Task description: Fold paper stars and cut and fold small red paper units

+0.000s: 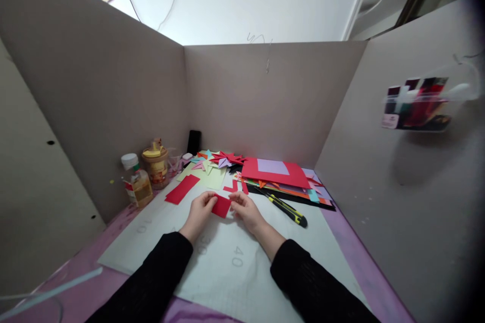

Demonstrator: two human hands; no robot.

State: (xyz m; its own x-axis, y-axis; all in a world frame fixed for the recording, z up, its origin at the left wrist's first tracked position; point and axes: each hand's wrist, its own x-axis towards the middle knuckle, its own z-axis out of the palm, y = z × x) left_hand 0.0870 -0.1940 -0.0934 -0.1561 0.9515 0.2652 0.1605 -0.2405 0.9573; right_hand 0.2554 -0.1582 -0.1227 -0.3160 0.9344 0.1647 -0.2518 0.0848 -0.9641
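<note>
Both of my hands pinch a small red paper piece just above the white cutting mat. My left hand grips its left edge and my right hand grips its right edge. The paper looks folded into a small square. Another red paper strip lies flat to the left, beyond my left hand. A yellow and black utility knife rests on the mat just right of my right hand.
A stack of coloured paper sheets with a red sheet on top lies at the back right. Folded paper stars sit behind. A glue bottle and a jar stand at the left wall. Cardboard walls enclose three sides.
</note>
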